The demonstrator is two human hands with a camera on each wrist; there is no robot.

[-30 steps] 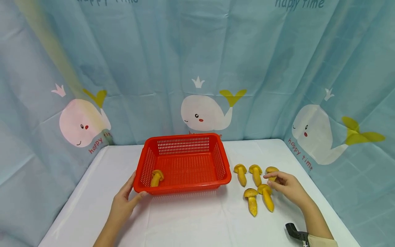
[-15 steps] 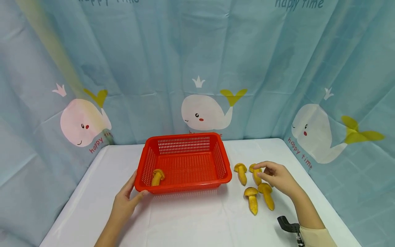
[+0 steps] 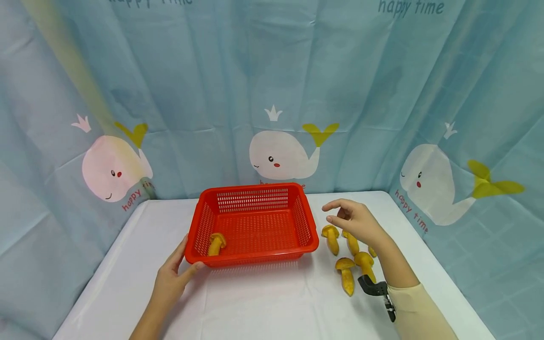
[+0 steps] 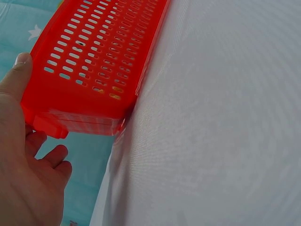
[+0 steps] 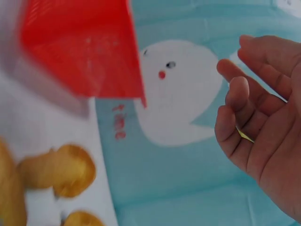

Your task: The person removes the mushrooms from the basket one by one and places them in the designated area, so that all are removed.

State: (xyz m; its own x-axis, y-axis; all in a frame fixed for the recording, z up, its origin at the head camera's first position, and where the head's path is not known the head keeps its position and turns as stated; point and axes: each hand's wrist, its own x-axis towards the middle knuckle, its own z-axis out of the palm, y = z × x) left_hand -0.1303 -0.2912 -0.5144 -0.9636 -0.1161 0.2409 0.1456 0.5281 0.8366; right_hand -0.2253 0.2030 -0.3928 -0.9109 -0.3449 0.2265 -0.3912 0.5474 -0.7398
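Note:
A red plastic basket with slotted walls stands on the white table, one yellow toy mushroom lying inside at its front left. My left hand holds the basket's front left corner; in the left wrist view its thumb lies against the rim and its fingers bend under the edge. Right of the basket, my right hand hovers above the back of the mushroom group with fingers loosely bent and nothing in them. Under and near it lie a back left mushroom, a front left mushroom and several others, some partly covered by the arm.
The table has a white cover and reaches back to a blue whale-print curtain, which hangs behind and along both sides. A black strapped device sits at the right wrist.
My right hand has moved left and back, from the rightmost mushrooms to above the back ones, nearer the basket. The left hand and the basket have stayed in place.

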